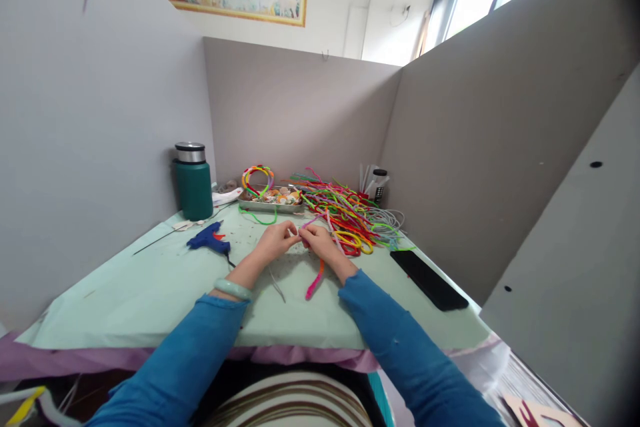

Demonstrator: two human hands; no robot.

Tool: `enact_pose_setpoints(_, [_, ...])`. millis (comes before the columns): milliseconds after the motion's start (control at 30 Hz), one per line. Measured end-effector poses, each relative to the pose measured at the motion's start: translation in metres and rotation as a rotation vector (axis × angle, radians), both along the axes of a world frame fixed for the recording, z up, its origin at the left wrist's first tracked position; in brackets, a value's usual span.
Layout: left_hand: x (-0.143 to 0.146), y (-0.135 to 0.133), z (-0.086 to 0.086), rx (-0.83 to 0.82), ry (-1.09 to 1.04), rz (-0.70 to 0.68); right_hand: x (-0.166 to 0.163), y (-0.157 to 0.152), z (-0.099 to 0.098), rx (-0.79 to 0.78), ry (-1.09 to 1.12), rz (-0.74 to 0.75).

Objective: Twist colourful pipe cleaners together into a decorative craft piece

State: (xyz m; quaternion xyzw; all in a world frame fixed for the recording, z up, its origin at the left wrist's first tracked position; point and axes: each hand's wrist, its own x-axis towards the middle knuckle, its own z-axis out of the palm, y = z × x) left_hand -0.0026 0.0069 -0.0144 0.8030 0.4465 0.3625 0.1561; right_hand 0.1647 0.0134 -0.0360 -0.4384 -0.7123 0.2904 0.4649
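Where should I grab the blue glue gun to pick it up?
Take the glue gun by its handle, the thicker part pointing toward the person. It lies flat on the table with its nozzle aimed left, and the cord leaves the handle end. Probably best to come from above and the near side, fingers around the handle, away from the nozzle tip.

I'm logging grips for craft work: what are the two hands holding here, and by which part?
Both the left hand and right hand pinch the upper end of a pink pipe cleaner; its lower end trails toward the person.
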Motion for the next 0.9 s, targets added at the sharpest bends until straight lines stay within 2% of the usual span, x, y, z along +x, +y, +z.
enact_pose_setpoints(200, [-0.0007, 0.0009, -0.0020, -0.008, -0.098, -0.089, 0.0006, 0.0012, -0.0004, -0.117, 0.097, 0.078])
enact_pose_setpoints(467, [-0.0009, 0.0040, -0.0026, -0.026, -0.106, -0.107, -0.0014, -0.0047, 0.0064, -0.232, 0.191, 0.111])
enact_pose_setpoints(633, [-0.0003, 0.0030, -0.0003, -0.046, -0.075, -0.086, -0.0011, -0.0015, 0.0023, -0.226, 0.176, 0.092])
enact_pose_setpoints(900, [-0.0009, 0.0048, -0.0006, -0.060, -0.044, -0.021, -0.0007, 0.0017, -0.0011, -0.126, 0.066, 0.007])
